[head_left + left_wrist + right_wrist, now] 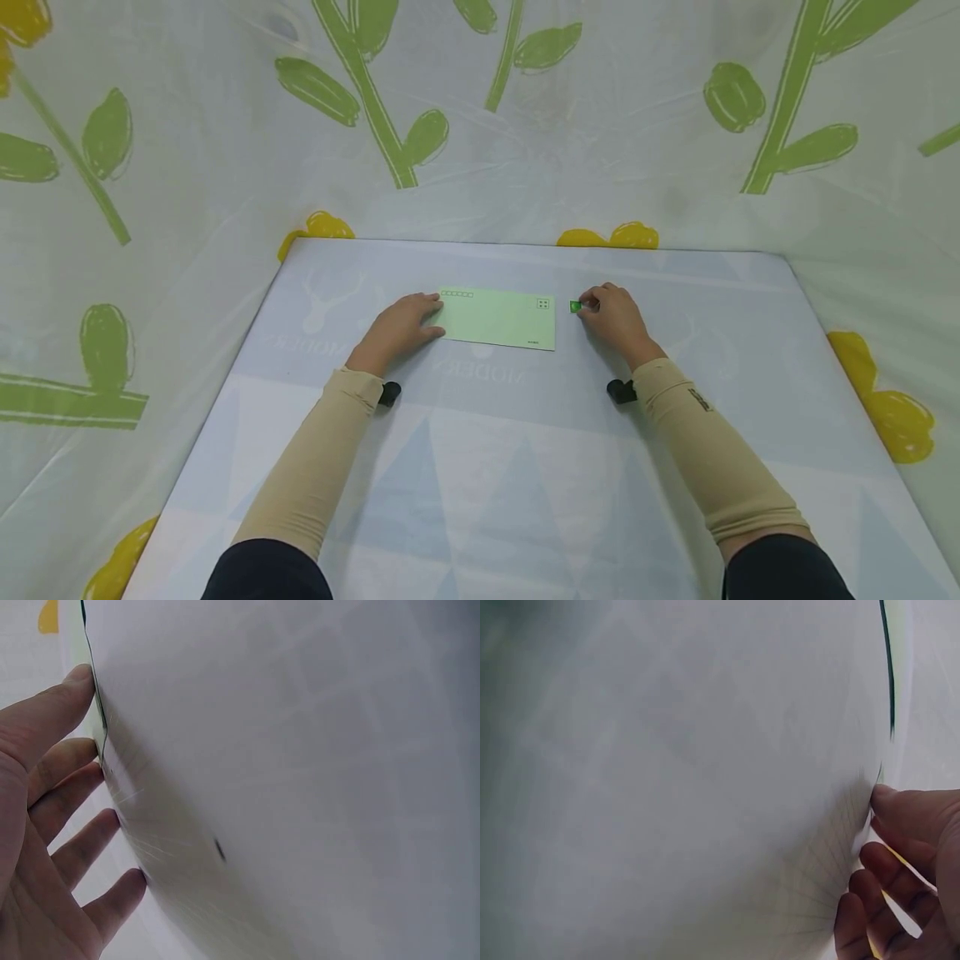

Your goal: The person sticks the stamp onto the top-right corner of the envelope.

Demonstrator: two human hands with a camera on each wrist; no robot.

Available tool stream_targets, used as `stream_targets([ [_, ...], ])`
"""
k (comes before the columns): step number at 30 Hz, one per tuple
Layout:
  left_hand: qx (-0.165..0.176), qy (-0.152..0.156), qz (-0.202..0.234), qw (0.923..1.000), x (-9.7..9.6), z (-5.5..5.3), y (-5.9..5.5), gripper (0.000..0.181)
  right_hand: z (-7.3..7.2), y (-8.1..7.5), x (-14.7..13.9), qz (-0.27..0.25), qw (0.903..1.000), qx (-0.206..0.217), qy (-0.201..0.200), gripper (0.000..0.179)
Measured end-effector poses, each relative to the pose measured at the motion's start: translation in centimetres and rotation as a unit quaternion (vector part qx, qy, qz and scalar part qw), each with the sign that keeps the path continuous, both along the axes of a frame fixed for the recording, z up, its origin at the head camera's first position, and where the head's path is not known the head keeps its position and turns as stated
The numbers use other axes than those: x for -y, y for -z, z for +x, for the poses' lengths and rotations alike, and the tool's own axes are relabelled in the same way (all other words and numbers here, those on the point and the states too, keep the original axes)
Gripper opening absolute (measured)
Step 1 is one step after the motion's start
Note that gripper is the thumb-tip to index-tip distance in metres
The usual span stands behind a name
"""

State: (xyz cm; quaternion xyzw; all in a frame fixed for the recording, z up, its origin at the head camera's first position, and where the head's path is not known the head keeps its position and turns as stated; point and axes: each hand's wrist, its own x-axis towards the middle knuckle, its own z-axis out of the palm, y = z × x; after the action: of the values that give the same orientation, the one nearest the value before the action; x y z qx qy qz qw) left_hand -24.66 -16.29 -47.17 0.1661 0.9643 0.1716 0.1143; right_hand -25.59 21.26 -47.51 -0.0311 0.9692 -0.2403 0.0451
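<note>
A light green envelope point(495, 320) lies flat on the table, with a row of small printed boxes at its upper left and a stamp square at its upper right. At its left edge, my left hand point(399, 332) touches it with thumb and fingertips; the left wrist view shows the fingers point(71, 849) spread and fairly straight. Just right of the envelope, my right hand point(617, 323) pinches a small green stamp point(574, 307) between thumb and fingers, apart from the envelope. Those fingers point(886, 871) partly hide the stamp.
The table point(480, 467) has a pale cover with blue-grey triangles and faint lettering. Behind it hangs a whitish sheet point(600, 150) with green leaves and yellow flowers. A black wrist camera point(621, 392) sits under the right wrist, another black camera point(389, 394) at the left.
</note>
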Motion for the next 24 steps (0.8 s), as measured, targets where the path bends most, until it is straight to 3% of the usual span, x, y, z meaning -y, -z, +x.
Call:
stream_targets([
  [24,0.013,-0.007,0.004,0.9999,0.01,0.11,-0.34,0.063,-0.4,-0.26,0.54,0.013,0.9997,0.012,0.015,0.024],
])
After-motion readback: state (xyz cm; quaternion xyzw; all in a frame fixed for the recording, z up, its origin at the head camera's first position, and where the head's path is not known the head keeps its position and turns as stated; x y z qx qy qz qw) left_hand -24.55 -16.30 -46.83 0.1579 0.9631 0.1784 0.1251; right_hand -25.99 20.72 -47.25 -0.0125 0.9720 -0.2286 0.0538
